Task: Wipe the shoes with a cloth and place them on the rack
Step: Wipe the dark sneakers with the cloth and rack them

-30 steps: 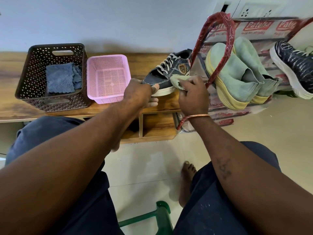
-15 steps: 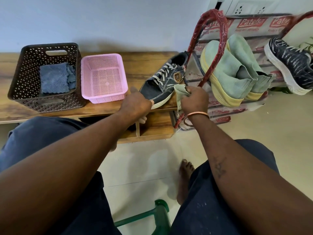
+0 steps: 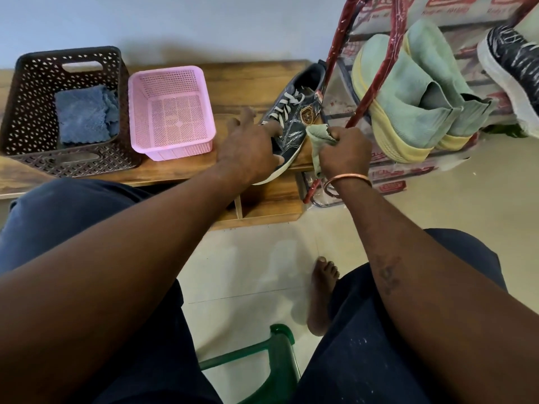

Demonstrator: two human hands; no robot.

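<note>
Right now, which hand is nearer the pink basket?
Left. The left hand rests on the sneaker just right of the basket; the right hand, gripping the cloth, is farther right.

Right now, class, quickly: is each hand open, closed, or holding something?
Left hand: open, straight fingers resting on the dark sneaker.
Right hand: closed around the green cloth, beside the sneaker.
</note>
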